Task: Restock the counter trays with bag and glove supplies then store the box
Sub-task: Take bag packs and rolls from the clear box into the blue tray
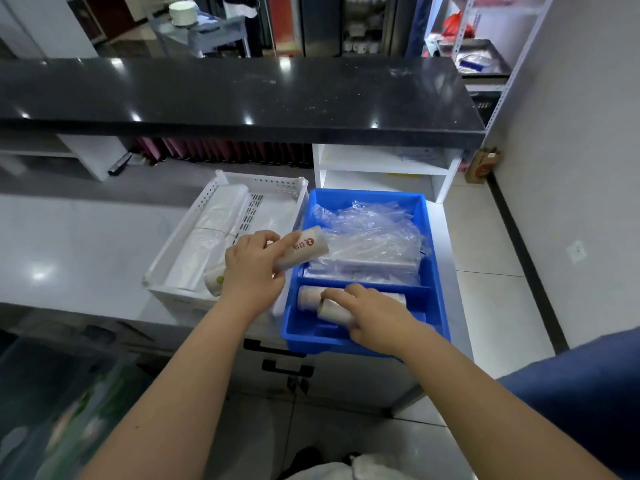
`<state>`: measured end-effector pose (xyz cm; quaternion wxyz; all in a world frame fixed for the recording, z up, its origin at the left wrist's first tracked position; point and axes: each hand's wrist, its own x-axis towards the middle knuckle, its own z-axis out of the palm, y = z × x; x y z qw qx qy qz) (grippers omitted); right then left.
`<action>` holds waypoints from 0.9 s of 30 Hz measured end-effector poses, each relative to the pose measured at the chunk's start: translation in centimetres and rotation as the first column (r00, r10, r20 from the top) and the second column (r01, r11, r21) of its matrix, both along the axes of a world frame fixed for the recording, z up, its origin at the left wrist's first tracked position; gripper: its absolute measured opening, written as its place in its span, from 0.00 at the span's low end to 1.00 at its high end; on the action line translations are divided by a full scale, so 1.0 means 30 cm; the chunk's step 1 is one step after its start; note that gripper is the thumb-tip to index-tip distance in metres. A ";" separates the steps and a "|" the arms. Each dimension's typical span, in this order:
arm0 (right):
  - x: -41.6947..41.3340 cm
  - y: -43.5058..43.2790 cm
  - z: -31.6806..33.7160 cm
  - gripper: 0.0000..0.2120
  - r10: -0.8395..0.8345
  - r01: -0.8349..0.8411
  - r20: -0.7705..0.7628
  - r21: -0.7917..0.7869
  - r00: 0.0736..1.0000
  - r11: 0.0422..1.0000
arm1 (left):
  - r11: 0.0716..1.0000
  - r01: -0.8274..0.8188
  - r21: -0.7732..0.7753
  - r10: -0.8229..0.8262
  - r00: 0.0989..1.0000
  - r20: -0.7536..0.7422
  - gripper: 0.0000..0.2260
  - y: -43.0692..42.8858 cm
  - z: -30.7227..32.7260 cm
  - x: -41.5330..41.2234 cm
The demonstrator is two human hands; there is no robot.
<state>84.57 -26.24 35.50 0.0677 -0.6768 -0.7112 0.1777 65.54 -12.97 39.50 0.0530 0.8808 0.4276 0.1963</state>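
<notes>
A blue tray (433,271) sits on the counter's right end, its back compartment full of clear plastic gloves (370,237). My right hand (374,315) rests in the tray's front compartment, fingers closed over a beige bag roll (334,311); another roll (308,296) lies just behind it. My left hand (252,268) hovers over the tray's left wall, gripping rolls: a beige one with a red logo (304,249) points toward the gloves, and a white end with a green dot (214,280) sticks out left. A white perforated tray (277,188) to the left holds folded white bags (211,230).
A raised black countertop (242,95) overhangs the far side. White cubby shelves (384,168) stand behind the blue tray. Cabinet drawers with black handles (287,367) are below the counter edge. A grey wall and metal shelving are on the right.
</notes>
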 end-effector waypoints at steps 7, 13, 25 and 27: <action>0.028 -0.034 0.054 0.30 -0.212 0.254 -0.235 0.167 0.949 0.953 | 0.995 0.071 -0.067 -0.074 0.997 -0.037 0.30 -0.011 -0.046 0.015; 0.102 0.001 0.165 0.30 -0.296 0.365 -0.242 0.329 0.924 0.871 | 0.990 0.112 -0.088 -0.124 0.981 -0.150 0.30 -0.026 -0.067 0.037; 0.201 0.005 0.250 0.29 -0.353 0.331 -0.038 0.450 0.935 0.829 | 0.885 0.409 -0.221 -0.440 0.890 -0.115 0.23 -0.205 -0.061 0.231; 0.192 -0.002 0.231 0.28 -0.362 0.339 -0.028 0.425 0.932 0.839 | 0.877 0.424 -0.227 -0.461 0.875 -0.148 0.23 -0.214 -0.080 0.240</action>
